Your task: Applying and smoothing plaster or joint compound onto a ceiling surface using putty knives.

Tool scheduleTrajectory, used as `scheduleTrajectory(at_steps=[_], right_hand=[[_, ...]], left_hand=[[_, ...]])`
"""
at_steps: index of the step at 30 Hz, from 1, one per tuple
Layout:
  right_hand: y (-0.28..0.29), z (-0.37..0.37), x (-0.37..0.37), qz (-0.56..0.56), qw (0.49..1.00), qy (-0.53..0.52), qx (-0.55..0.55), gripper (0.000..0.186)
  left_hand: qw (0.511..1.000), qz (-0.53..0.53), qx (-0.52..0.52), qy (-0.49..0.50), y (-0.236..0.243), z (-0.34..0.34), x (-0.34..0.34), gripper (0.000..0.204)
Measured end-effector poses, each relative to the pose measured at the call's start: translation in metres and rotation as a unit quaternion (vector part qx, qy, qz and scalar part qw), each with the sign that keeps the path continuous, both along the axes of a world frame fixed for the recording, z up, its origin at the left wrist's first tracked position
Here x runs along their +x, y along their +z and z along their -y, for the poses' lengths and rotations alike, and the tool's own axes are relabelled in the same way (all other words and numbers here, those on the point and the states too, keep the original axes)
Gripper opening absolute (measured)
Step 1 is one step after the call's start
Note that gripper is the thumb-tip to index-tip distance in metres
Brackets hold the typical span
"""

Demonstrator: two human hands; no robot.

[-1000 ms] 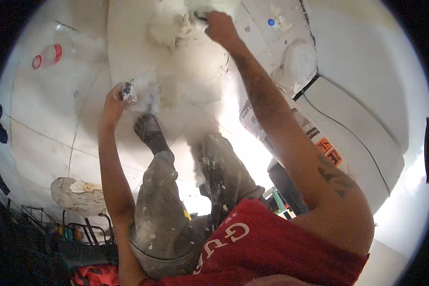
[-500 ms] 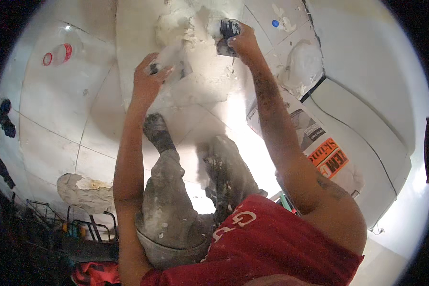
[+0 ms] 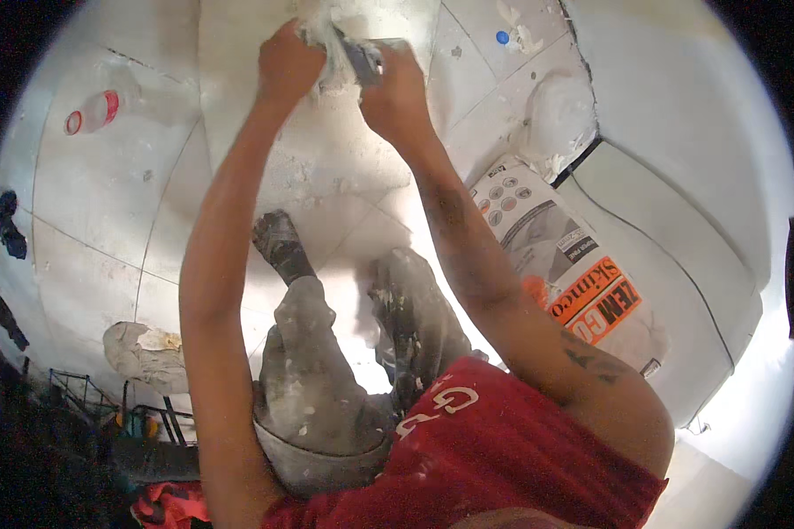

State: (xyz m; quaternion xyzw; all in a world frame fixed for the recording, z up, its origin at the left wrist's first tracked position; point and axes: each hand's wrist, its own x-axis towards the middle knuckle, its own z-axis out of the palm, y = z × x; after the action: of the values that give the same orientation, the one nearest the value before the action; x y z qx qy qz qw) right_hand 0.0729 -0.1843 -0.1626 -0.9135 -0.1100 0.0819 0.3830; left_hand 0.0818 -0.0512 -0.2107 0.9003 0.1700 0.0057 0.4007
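My right hand [image 3: 395, 99] is closed on a putty knife [image 3: 358, 55], whose dark, flat blade slants up and left. Close beside it, my left hand [image 3: 291, 63] grips a second putty knife, now mostly hidden by the fingers and by pale paste [image 3: 329, 55]. The two tools meet or nearly meet; I cannot tell whether they touch. Below both hands lies a pale board [image 3: 353, 154] on the floor, smeared with whitish paste.
A printed paper sack [image 3: 547, 231] lies at the right by a white panel [image 3: 670, 256] with a thin cable. A clear bottle with red parts [image 3: 93, 113] is at the far left. A blue cap [image 3: 502, 37] sits upper right; crumpled paper [image 3: 146, 353] lies lower left.
Both hands have moved farther away and closer together, the right one swinging left. Their two putty knives, wide apart before, are now beside each other. The paste heap on the board is largely gone from view.
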Motion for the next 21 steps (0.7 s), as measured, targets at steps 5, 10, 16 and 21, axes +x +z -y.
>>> scheduleTrajectory(at_steps=[5,10,16,21], right_hand=[[-0.032,0.04,-0.027,0.102,0.989,-0.015,-0.106,0.03],[-0.087,0.069,-0.073,0.179,0.938,0.222,-0.196,0.023],[-0.128,0.056,-0.087,0.229,0.929,0.225,-0.184,0.027],[-0.135,0.025,-0.058,0.218,0.947,0.18,-0.155,0.032]], left_hand=[[0.974,-0.08,-0.206,-0.039,0.019,-0.047,0.008,0.049],[0.993,-0.027,-0.087,-0.078,0.03,-0.074,-0.028,0.03],[0.962,-0.226,-0.138,0.069,-0.044,-0.093,-0.118,0.025],[0.964,-0.157,-0.196,0.088,-0.047,-0.08,-0.13,0.025]])
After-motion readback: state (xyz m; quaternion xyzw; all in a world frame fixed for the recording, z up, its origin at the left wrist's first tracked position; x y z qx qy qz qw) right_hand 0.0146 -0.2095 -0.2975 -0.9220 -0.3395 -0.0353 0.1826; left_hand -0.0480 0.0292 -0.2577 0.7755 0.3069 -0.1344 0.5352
